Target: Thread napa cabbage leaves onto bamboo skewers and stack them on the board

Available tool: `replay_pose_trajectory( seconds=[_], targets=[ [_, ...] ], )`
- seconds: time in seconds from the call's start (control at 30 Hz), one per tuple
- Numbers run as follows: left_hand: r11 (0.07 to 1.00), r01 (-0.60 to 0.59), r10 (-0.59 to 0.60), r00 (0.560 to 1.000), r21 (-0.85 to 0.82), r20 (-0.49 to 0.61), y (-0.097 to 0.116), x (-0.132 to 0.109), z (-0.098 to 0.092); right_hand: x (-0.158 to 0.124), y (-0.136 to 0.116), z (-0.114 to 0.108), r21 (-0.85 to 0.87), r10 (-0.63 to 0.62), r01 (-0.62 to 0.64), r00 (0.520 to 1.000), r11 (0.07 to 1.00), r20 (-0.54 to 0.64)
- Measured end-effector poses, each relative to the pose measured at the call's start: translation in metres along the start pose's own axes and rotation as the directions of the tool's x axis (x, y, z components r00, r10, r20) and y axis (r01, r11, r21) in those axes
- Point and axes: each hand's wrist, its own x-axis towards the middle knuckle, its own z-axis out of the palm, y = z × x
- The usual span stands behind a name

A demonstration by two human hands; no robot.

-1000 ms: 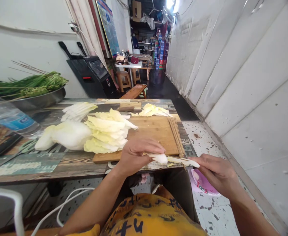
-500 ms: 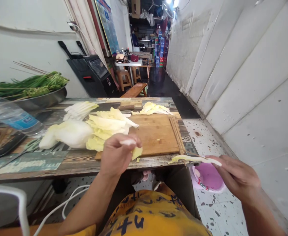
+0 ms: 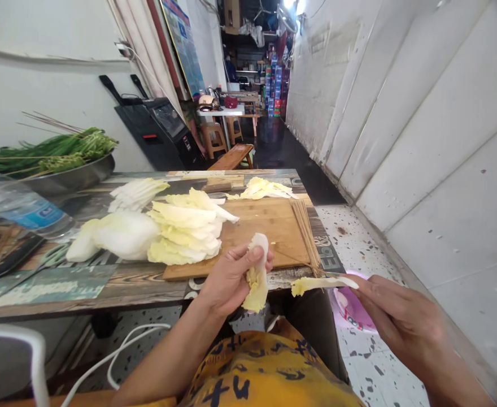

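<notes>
Left fingers [image 3: 249, 260] pinch 1 cabbage leaf [image 3: 257, 284], now turned into fuller view; right fingers [image 3: 378, 292] still grip a slimmer leaf [image 3: 322, 283].

Upper body: mustard-yellow garment [image 3: 274, 376], slightly glossy, creased across the front. Markings: bold dark lettering [image 3: 242, 387], brush-stroke in form, set at uneven angles; the letters "nt" legible low on the front, smaller characters higher up too indistinct to read. Lower body: dark trousers [image 3: 319, 325], partly hidden. Left forearm [image 3: 176, 345], left hand [image 3: 231, 277] and right hand [image 3: 405, 305]: bare.
</notes>
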Motion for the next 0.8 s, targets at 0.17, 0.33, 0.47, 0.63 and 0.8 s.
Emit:
replay_pose_trajectory(
  seconds=[0.17, 0.33, 0.47, 0.63, 0.8],
  targets=[
    [0.999, -0.012, 0.013, 0.999, 0.032, -0.051, 0.002, -0.002, 0.005, 0.003, -0.001, -0.002, 0.007, -0.020, 0.020, 0.999, 1.000, 0.026],
    [0.999, -0.008, 0.009, 0.999, 0.035, -0.049, 0.002, -0.003, 0.005, 0.003, 0.000, -0.003, 0.005, -0.016, 0.016, 0.999, 1.000, 0.045],
    [0.998, -0.014, 0.016, 0.999, 0.053, -0.038, 0.002, -0.004, 0.003, 0.000, 0.002, -0.004, 0.020, -0.013, 0.012, 0.997, 1.000, 0.070],
    [0.978, -0.107, 0.112, 0.994, 0.182, -0.016, 0.002, -0.005, 0.003, -0.001, 0.006, -0.009, 0.001, 0.012, -0.012, 0.995, 1.000, 0.099],
    [0.928, -0.147, 0.160, 0.987, 0.343, -0.012, 0.000, -0.005, 0.001, -0.001, 0.009, -0.018, -0.036, 0.010, -0.005, 0.987, 0.999, 0.161]
  ],
)
